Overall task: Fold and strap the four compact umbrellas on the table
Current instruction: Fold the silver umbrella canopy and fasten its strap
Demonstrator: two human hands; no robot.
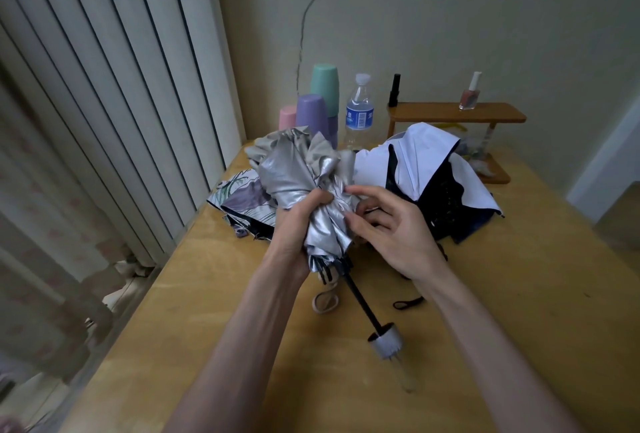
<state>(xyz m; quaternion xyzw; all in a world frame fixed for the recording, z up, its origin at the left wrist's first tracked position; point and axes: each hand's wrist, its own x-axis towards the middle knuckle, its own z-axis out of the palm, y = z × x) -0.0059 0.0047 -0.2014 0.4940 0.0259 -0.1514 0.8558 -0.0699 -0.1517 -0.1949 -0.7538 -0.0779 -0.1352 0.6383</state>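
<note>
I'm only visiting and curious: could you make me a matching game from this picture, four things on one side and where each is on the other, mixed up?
Things:
1. shiny silver fabric umbrella
2. white and dark blue umbrella
3. pink nail polish bottle
4. clear plastic water bottle

Places:
A. on the small wooden shelf
B. next to the stacked pastel plastic cups
C. gripped by the left hand
D. lying loose on the wooden table

Pairs: 1-C, 2-D, 3-A, 4-B.
</note>
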